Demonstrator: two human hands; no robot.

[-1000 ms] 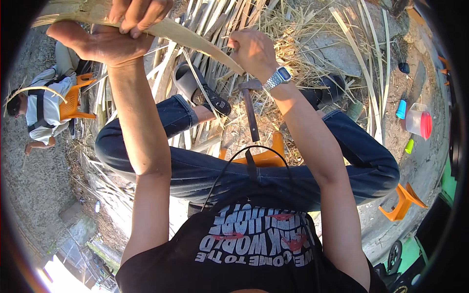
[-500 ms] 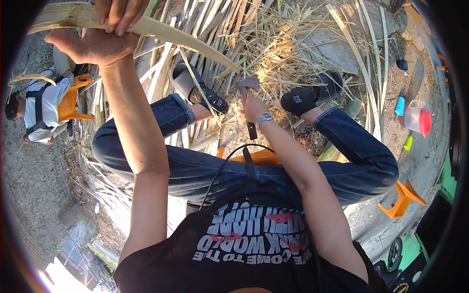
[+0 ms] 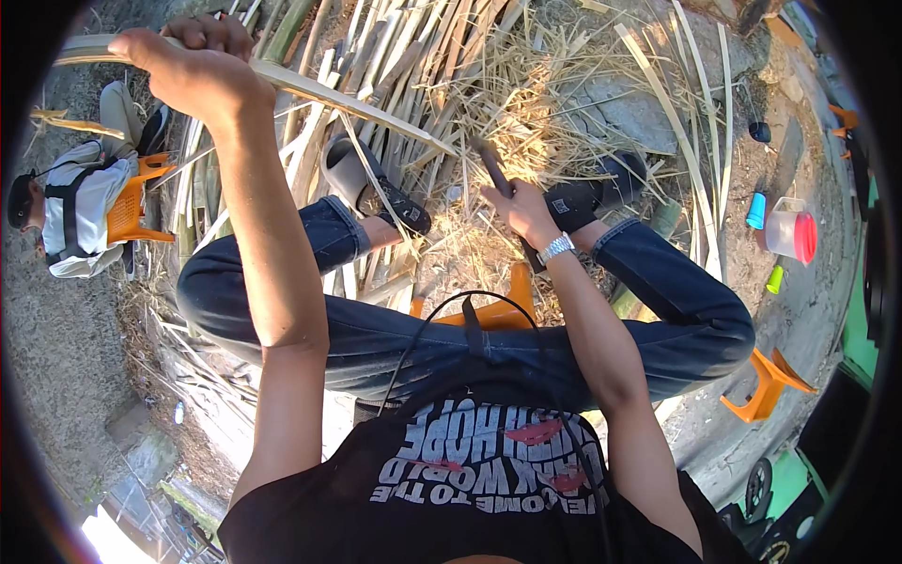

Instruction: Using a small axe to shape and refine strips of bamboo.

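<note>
Up at the far left, my left hand [image 3: 202,80] is closed around a long, pale bamboo strip [image 3: 352,111]. The strip runs out past both sides of the fist, and its right end hangs above the shavings in front of my left foot. My right hand [image 3: 524,211] grips the dark handle of a hatchet [image 3: 492,167] between my feet. The hatchet's head points up and to the left, just right of the strip's tip, and looks narrow from this angle. A silvery watch [image 3: 558,247] is on my right wrist.
Split bamboo strips [image 3: 404,47] and curled shavings [image 3: 526,113] cover the ground ahead. An orange stool [image 3: 512,305] is under me. At left, another person [image 3: 89,202] sits on an orange chair [image 3: 141,211]. A red-lidded container [image 3: 789,232] and blue cup [image 3: 756,211] stand right.
My left hand has rolled the strip, so its narrow side now shows, and the fingers have wrapped around it. My right hand has shifted right, tilting the hatchet.
</note>
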